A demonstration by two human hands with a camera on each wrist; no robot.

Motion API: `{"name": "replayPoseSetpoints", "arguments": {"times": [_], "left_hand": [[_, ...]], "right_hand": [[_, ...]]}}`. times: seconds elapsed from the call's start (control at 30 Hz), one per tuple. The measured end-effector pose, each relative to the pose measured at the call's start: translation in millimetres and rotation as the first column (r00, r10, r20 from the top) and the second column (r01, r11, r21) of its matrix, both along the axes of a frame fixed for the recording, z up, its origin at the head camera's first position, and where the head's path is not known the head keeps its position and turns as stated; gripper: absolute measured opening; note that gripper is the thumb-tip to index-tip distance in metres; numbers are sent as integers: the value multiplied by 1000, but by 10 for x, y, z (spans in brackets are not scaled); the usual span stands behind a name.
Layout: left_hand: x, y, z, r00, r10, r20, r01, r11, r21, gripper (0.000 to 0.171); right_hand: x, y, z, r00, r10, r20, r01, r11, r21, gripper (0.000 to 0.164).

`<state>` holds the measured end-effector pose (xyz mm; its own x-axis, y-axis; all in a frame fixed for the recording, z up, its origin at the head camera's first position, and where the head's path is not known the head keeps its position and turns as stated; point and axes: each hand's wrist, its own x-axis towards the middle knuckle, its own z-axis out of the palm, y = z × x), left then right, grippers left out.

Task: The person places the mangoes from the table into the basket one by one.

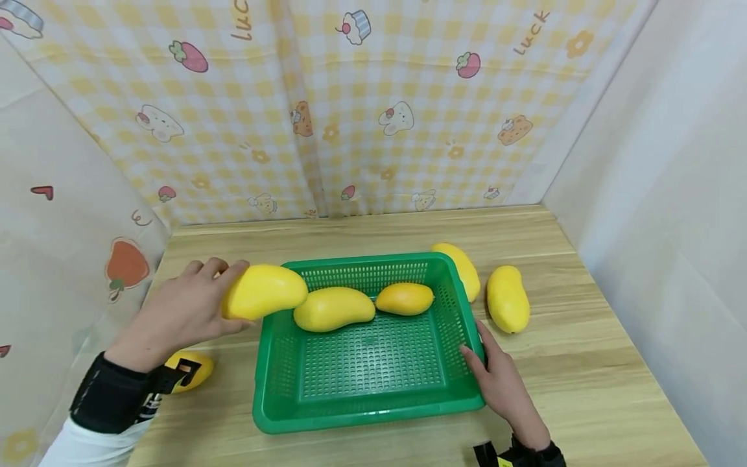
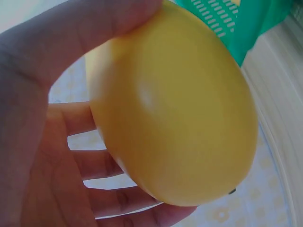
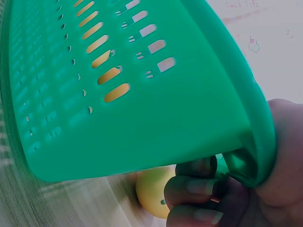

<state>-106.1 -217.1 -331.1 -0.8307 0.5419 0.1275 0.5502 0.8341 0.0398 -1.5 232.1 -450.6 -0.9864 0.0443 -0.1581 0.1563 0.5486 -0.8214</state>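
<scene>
My left hand (image 1: 189, 308) grips a yellow mango (image 1: 265, 290), holding it over the left rim of a green plastic basket (image 1: 367, 415). In the left wrist view the mango (image 2: 175, 109) fills the middle, with thumb on one side and fingers on the other. Two mangoes lie in the basket near its back wall: a larger yellow one (image 1: 334, 309) and a smaller orange-yellow one (image 1: 405, 299). My right hand (image 1: 504, 383) holds the basket's right rim, thumb over the edge and fingers curled beneath, as the right wrist view shows.
Right of the basket, one mango (image 1: 509, 299) lies on the wooden table (image 1: 583, 363). Another mango (image 1: 461, 269) sits behind the right rim, partly hidden. A further mango (image 1: 191, 371) lies under my left wrist. A checked cloth (image 1: 350, 130) hangs behind the table.
</scene>
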Motion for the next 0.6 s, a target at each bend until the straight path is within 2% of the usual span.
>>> {"name": "replayPoseSetpoints", "arguments": {"times": [0.17, 0.3, 0.43, 0.6], "left_hand": [[-4, 141, -14, 999, -33, -14, 33, 999, 2, 89], [-38, 282, -44, 999, -37, 20, 37, 999, -7, 91], [-45, 440, -100, 995, -84, 48, 84, 996, -3, 89], [-28, 609, -152, 990, -141, 16, 141, 990, -2, 89]], "right_hand": [[0, 3, -13, 1000, 2, -9, -2, 1000, 1, 61], [-2, 10, -31, 1000, 1, -9, -1, 1000, -2, 61], [-3, 11, -47, 1000, -5, 4, 5, 1000, -4, 61], [4, 10, -45, 1000, -5, 0, 5, 1000, -4, 60]]}}
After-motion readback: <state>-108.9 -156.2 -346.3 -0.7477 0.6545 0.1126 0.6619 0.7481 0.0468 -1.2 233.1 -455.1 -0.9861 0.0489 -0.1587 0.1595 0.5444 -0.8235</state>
